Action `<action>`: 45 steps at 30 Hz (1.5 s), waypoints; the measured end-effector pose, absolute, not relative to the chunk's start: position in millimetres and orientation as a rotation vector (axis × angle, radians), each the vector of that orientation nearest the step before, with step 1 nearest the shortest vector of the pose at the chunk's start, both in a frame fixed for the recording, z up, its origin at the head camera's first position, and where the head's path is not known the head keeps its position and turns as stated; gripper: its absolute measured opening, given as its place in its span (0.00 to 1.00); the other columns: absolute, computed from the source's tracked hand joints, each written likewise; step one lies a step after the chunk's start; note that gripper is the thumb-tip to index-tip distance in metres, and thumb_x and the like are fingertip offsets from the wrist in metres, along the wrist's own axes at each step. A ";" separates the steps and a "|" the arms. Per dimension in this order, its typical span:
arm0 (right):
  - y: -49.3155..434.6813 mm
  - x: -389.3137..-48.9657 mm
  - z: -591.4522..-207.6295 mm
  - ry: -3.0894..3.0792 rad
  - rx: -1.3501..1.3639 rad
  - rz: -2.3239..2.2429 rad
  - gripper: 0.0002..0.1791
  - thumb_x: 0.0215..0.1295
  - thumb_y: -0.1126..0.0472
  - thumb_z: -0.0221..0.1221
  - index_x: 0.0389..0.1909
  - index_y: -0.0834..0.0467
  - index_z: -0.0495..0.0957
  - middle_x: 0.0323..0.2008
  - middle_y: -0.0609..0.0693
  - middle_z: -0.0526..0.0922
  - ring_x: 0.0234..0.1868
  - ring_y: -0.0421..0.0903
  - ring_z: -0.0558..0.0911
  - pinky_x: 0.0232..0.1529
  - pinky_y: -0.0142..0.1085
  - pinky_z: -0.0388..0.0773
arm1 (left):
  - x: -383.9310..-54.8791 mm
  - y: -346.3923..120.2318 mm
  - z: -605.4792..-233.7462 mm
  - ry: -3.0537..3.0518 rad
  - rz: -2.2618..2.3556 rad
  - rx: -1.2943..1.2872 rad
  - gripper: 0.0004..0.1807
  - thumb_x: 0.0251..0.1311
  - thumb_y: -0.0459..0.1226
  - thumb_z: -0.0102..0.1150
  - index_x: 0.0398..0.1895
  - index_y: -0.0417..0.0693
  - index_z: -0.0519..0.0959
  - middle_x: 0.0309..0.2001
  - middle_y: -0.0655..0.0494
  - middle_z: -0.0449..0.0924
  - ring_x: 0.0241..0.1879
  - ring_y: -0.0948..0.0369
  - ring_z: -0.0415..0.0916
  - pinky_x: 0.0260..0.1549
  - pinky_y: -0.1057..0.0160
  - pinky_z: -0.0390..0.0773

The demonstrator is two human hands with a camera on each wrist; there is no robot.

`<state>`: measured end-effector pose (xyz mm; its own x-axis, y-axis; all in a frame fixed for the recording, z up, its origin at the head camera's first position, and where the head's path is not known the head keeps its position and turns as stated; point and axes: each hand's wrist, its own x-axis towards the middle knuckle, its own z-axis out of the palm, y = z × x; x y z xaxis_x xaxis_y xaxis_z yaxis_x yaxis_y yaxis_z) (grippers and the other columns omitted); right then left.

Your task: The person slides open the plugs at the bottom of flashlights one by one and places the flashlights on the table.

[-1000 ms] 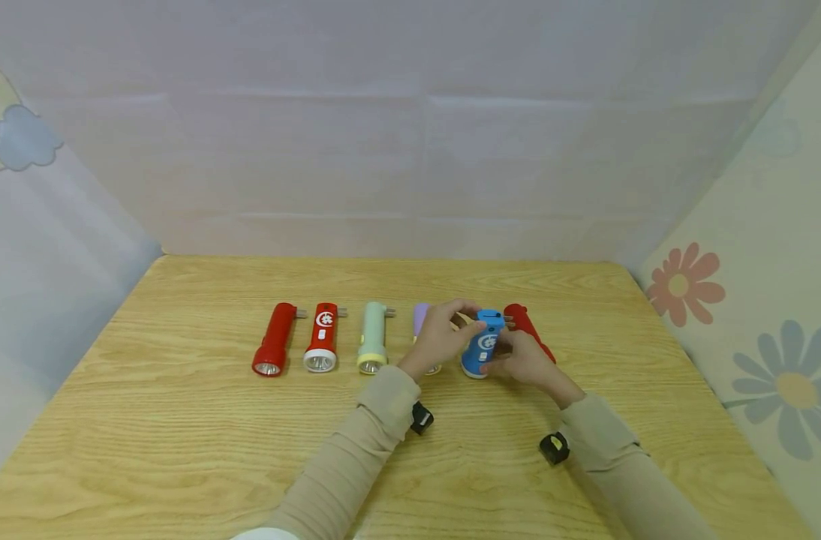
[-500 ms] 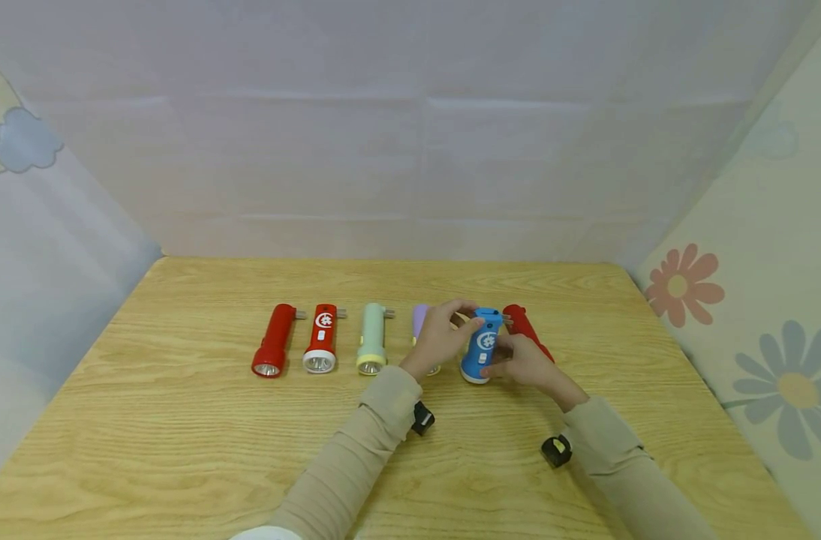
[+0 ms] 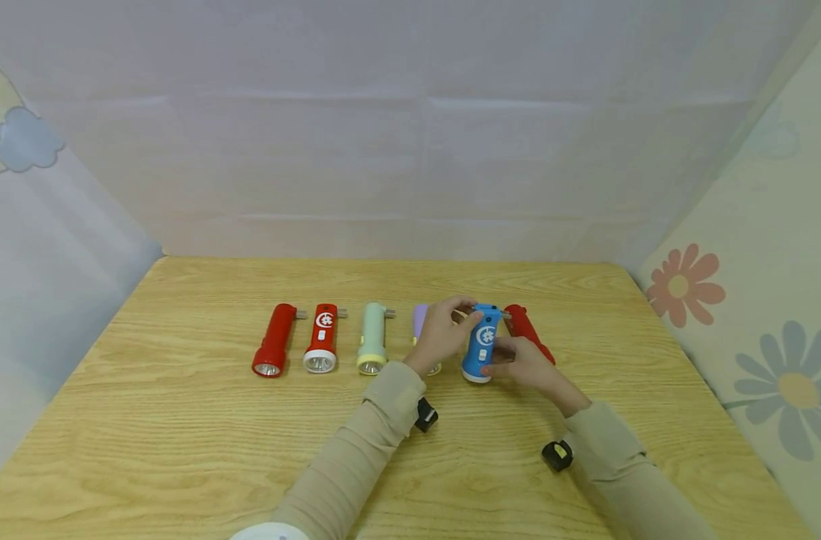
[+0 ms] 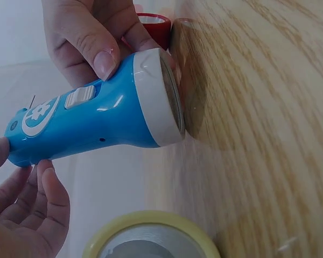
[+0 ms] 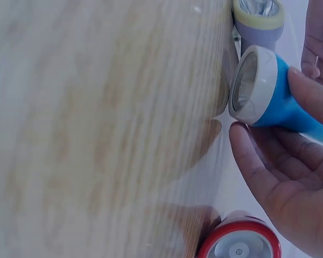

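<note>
Both hands hold a blue flashlight (image 3: 481, 343) with a white rim, a white switch and a white printed emblem. It leans tail up, with its lens end low at the tabletop. My left hand (image 3: 440, 336) pinches the tail end, thumb on one side and fingers on the other, as the left wrist view shows. Near the head, my right hand (image 3: 527, 365) grips the body, its thumb (image 5: 315, 99) on one side and fingers beneath. Metal plug prongs (image 3: 506, 316) stick out at the tail. A purple flashlight (image 3: 420, 319) lies partly hidden behind my left hand.
On the wooden table (image 3: 215, 442), a red flashlight (image 3: 275, 341), a red one with a white rim (image 3: 322, 339) and a mint green one (image 3: 373, 337) lie left in a row. Another red flashlight (image 3: 527, 328) lies right, partly behind my right hand.
The blue flashlight has tipped slightly: its tail has gone back and a little left, so more of its printed face shows. Both hands keep their hold on it.
</note>
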<state>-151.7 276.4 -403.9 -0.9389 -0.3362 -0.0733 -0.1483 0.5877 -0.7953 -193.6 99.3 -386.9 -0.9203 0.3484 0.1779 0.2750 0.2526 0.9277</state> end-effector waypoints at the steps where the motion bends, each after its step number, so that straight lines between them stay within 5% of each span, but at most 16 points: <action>1: 276.1 -151.1 -404.2 2.609 -0.396 -1.276 0.22 0.54 0.63 0.64 0.48 0.72 0.73 0.40 0.59 0.81 0.41 0.54 0.80 0.44 0.44 0.76 | -193.6 99.4 -387.2 2.434 1.790 0.603 0.15 0.61 0.40 0.55 0.49 0.43 0.76 0.38 0.55 0.78 0.33 0.63 0.73 0.28 0.70 0.74; 11: 252.2 -131.1 -367.9 2.649 -0.371 -1.287 0.23 0.56 0.72 0.59 0.51 0.77 0.68 0.43 0.68 0.77 0.44 0.62 0.78 0.45 0.49 0.75 | -192.5 99.1 -389.8 2.425 1.814 0.586 0.17 0.61 0.38 0.55 0.53 0.41 0.74 0.41 0.52 0.78 0.37 0.61 0.74 0.34 0.69 0.75; 28: 264.3 -143.5 -399.9 2.739 -0.410 -1.262 0.29 0.56 0.68 0.61 0.58 0.73 0.64 0.48 0.66 0.76 0.46 0.58 0.78 0.44 0.47 0.76 | -187.7 99.6 -394.8 2.437 1.805 0.557 0.23 0.59 0.33 0.57 0.59 0.45 0.70 0.40 0.50 0.77 0.37 0.59 0.76 0.34 0.67 0.77; 45: 257.5 -141.6 -401.2 2.797 -0.413 -1.328 0.35 0.55 0.73 0.60 0.62 0.75 0.56 0.48 0.71 0.74 0.46 0.61 0.78 0.44 0.46 0.75 | -184.1 101.4 -398.4 2.487 1.747 0.423 0.19 0.55 0.31 0.60 0.52 0.40 0.72 0.35 0.52 0.76 0.35 0.60 0.76 0.32 0.67 0.77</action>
